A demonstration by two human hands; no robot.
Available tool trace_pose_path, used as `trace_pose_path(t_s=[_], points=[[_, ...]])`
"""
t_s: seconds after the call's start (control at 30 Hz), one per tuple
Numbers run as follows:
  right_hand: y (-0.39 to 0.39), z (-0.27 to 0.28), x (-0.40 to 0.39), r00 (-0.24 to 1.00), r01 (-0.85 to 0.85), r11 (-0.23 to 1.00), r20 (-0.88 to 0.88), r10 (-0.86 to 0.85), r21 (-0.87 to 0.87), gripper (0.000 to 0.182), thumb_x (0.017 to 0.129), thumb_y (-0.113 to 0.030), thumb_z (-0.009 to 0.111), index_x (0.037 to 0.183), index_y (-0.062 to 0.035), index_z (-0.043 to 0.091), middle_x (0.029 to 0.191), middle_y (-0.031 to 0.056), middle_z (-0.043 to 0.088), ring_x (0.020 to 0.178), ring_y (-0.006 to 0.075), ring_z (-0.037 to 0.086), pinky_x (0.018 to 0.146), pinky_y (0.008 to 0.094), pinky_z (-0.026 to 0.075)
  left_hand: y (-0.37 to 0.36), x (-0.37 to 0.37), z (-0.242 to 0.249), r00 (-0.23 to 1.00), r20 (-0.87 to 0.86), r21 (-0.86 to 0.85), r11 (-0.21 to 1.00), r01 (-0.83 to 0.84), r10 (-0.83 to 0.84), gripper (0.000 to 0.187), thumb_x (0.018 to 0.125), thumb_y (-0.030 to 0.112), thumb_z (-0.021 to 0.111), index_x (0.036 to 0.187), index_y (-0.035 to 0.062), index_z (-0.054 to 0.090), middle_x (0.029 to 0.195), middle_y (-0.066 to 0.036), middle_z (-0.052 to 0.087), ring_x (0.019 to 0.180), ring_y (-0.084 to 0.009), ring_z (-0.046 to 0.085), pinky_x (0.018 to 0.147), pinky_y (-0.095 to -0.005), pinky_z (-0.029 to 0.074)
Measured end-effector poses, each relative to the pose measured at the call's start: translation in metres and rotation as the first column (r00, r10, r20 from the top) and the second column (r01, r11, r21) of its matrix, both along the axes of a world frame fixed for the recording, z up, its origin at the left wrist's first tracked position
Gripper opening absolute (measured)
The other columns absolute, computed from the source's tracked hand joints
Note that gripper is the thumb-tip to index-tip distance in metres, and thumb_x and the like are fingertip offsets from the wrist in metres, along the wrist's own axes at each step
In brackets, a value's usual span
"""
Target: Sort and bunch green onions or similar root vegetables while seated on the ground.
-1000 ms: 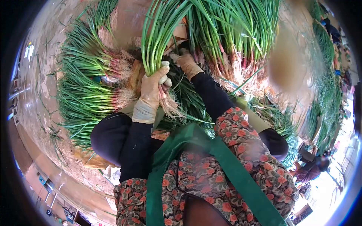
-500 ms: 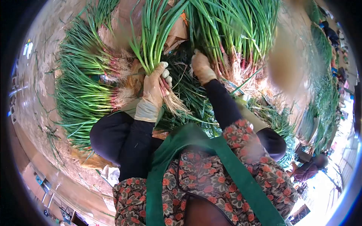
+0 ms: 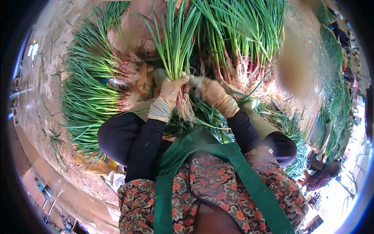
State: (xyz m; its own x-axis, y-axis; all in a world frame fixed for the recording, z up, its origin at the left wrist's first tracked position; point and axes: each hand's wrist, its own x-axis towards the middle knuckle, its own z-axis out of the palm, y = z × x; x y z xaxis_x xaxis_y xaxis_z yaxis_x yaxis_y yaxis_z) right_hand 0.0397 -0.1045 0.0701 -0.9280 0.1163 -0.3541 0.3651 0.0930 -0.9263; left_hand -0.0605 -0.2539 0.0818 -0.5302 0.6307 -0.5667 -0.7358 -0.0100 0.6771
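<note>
My left hand [image 3: 170, 91], in a pale glove, is closed around a bunch of green onions [image 3: 175, 46]. The leaves stand upward, and the reddish stems and stringy roots hang below the fist. Close beside the stems, on their right, is my gloved right hand [image 3: 216, 95]. Its fingers are smeared by motion, so whether they pinch anything cannot be made out. Loose green leaves [image 3: 208, 113] lie below both hands, between my knees.
A big heap of green onions [image 3: 249, 43] stands at upper right, roots toward me. More bunches [image 3: 91, 97] lie in rows on the floor at left. A person [image 3: 321, 175] sits at far right near a long pile of greens [image 3: 331, 93]. A blurry smudge covers part of the right side.
My right hand has come from the heap's left edge down toward the held stems. My left hand has shifted right and slightly down, and the green onions now stand more upright.
</note>
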Motion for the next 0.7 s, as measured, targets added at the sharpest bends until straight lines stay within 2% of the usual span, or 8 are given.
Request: trace_pose_path(t_s=[0.1,0.2,0.23,0.3,0.4,0.43,0.63,0.7], points=[[0.02,-0.015,-0.021,0.93,0.367,0.926,0.004,-0.368,-0.089,0.031,0.09,-0.032,0.053,0.1,-0.0028,0.057,0.075,0.0017,0.059,0.059,0.0078,0.048,0.051,0.0216,0.038,0.006,0.007,0.004,0.999,-0.036,-0.024,0.999,0.028,-0.029,0.012,0.081,0.01,0.062,0.088,0.0006,0.061,0.07,-0.009,0.063,0.052,-0.0127,0.055,0.044,-0.0236,0.043],[0.004,-0.008,-0.042,0.996,0.092,0.768,-0.054,-0.074,0.634,0.04,0.087,-0.035,0.057,0.1,0.0016,0.056,0.079,0.0047,0.062,0.072,0.016,0.058,0.065,0.0284,0.047,0.009,0.014,0.013,0.997,-0.004,-0.069,0.994,0.078,-0.079,0.011,0.08,0.008,0.061,0.088,0.0016,0.059,0.068,-0.009,0.062,0.051,-0.0138,0.055,0.043,-0.0244,0.044],[-0.002,0.004,-0.041,0.977,0.209,0.72,-0.116,-0.177,0.662,0.04,0.088,-0.035,0.052,0.106,0.0006,0.056,0.087,0.0211,0.062,0.083,0.0351,0.06,0.074,0.0407,0.046,0.008,0.013,0.014,0.997,0.019,-0.097,0.992,0.082,-0.08,0.011,0.08,0.008,0.061,0.088,0.0019,0.058,0.067,-0.01,0.062,0.051,-0.0139,0.055,0.044,-0.0246,0.044],[-0.001,-0.037,-0.046,0.889,0.431,0.863,0.04,-0.456,0.262,0.036,0.088,-0.035,0.05,0.098,-0.0016,0.058,0.08,0.0191,0.062,0.078,0.0315,0.061,0.071,0.0387,0.047,0.006,0.011,0.015,0.998,0.049,0.009,0.999,0.037,-0.037,0.01,0.08,0.007,0.06,0.088,0.0026,0.058,0.072,-0.009,0.063,0.056,-0.0148,0.057,0.048,-0.0264,0.047],[0.047,-0.145,-0.037,0.973,0.226,0.735,0.111,-0.203,-0.639,0.033,0.087,-0.035,0.054,0.093,-0.0025,0.057,0.059,-0.001,0.051,0.043,0.0098,0.044,0.038,0.0265,0.036,0.006,0.019,0.02,0.99,0.123,0.062,0.996,-0.07,0.062,0.01,0.08,0.007,0.059,0.088,0.0025,0.058,0.077,-0.009,0.063,0.061,-0.0154,0.059,0.051,-0.0271,0.048],[0.038,-0.145,-0.036,0.825,0.566,0.736,0.254,-0.505,-0.372,0.029,0.089,-0.037,0.05,0.082,-0.0107,0.061,0.059,-0.0013,0.055,0.049,0.0129,0.05,0.045,0.0265,0.039,0.005,0.019,0.025,0.986,0.155,0.104,0.991,-0.082,0.065,0.01,0.08,0.007,0.059,0.089,0.0023,0.057,0.078,-0.009,0.063,0.062,-0.0157,0.059,0.051,-0.0271,0.048],[-0.001,0.0,-0.047,0.882,0.459,0.57,0.272,-0.385,-0.681,0.043,0.085,-0.054,0.051,0.079,-0.0123,0.059,0.059,-0.0046,0.048,0.045,0.0082,0.041,0.045,0.0224,0.035,0.003,0.011,0.009,0.983,0.181,0.042,0.999,-0.02,0.012,0.012,0.081,0.009,0.056,0.09,0.0015,0.056,0.074,-0.008,0.062,0.061,-0.0161,0.06,0.048,-0.026,0.047],[0.001,-0.022,-0.064,0.877,0.471,0.825,0.264,-0.4,-0.313,0.044,0.083,-0.052,0.056,0.073,-0.0095,0.059,0.059,-0.0022,0.052,0.047,0.0107,0.045,0.045,0.025,0.035,0.006,0.016,0.014,0.993,0.102,-0.026,0.998,-0.062,0.064,0.01,0.081,0.009,0.056,0.089,0.0021,0.056,0.073,-0.008,0.061,0.058,-0.0154,0.059,0.045,-0.025,0.045]])
